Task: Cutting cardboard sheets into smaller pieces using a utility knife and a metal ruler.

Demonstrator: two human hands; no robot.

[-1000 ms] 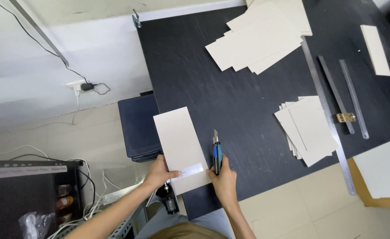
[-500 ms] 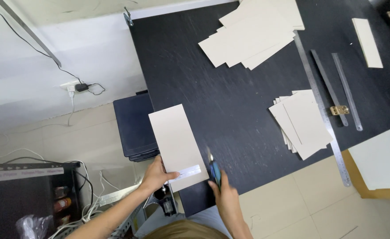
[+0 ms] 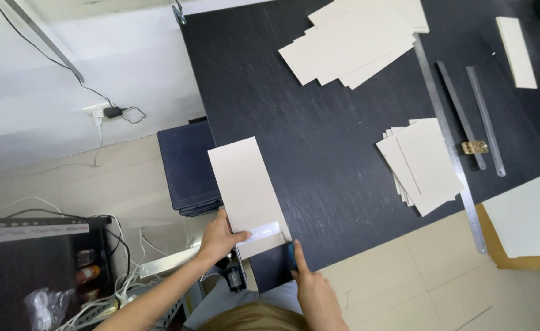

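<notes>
A long pale cardboard sheet (image 3: 243,184) lies at the near left corner of the black table (image 3: 319,135), partly over its edge. A white tape strip (image 3: 264,230) runs across the sheet's near end. My left hand (image 3: 219,238) pinches that near left corner, thumb on the tape. My right hand (image 3: 311,291) holds a blue and black utility knife (image 3: 292,254) just below the sheet's near right corner, at the table edge.
Stacks of pale cards lie at the far middle (image 3: 349,43) and at the right (image 3: 423,165). Three steel rulers (image 3: 450,141) and a small brass hinge (image 3: 475,147) lie on the right. A dark stack of boards (image 3: 187,168) sits beside the table on the floor.
My right hand has drawn the knife toward me, from beside the sheet's right edge to below its near corner. My left hand stays on the sheet.
</notes>
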